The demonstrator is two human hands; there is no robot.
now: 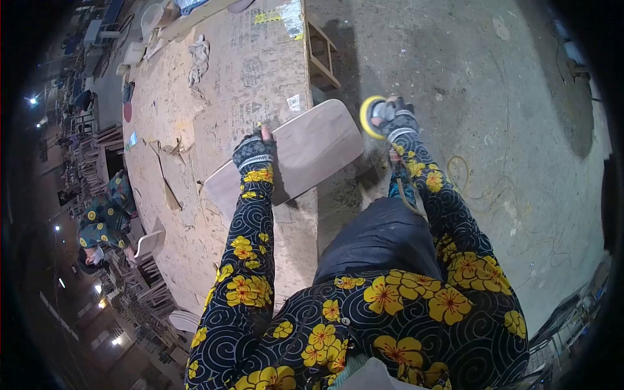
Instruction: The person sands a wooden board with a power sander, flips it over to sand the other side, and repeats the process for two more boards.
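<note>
A curved plywood panel [305,153] lies across the edge of a large chipboard worktable [214,97], its right end hanging past the table edge. My left hand [255,146], in a dark fingerless glove, presses flat on the panel near its middle. My right hand [393,117], also gloved, grips a sander with a yellow disc [370,116]. The disc sits just off the panel's right end. A cord trails from the sander down past my right sleeve.
A wooden frame [322,58] sticks out from the table's right side. A crumpled rag [198,58] and wood scraps [169,188] lie on the table. A yellowish hose loops on the concrete floor [468,175]. Another person [104,221] in a matching patterned top works at left among stacked wooden parts.
</note>
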